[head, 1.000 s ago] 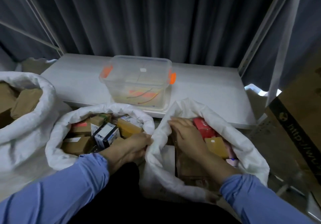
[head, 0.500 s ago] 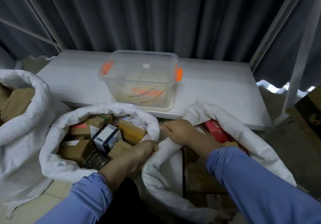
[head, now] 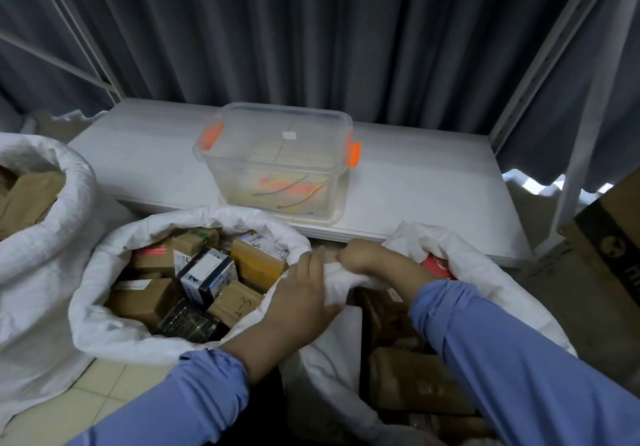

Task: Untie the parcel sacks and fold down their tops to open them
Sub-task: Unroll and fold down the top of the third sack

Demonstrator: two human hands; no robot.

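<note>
Both hands are on the right-hand sack (head: 479, 274), which stands on the floor just in front of the white bench (head: 433, 199). The left hand (head: 304, 295) has its fingers curled into the white fabric at the sack's near-left rim and grips a bunched fold. The right hand (head: 363, 258) is clenched over the same bunch from above, knuckles toward the bench, and the two hands nearly touch. The far side of the rim stands up loose and crumpled, and a red parcel (head: 437, 266) and brown packets show inside.

Just beside it on the left sits the middle sack (head: 100, 321), top rolled down into a thick collar and wide open (a black-and-white box (head: 207, 274) sits among cardboard parcels there). Further left, the left-hand sack (head: 45, 272) is rolled down too, with brown packages at its mouth.

On the bench sits a clear plastic tub (head: 277, 154) with orange clips, a few coloured ties (head: 287, 191) lying in its bottom. Dark curtains (head: 311, 37) hang behind, and a large cardboard carton (head: 613, 258) stands at the right edge. Blue sleeves (head: 519, 359) cover both forearms.
</note>
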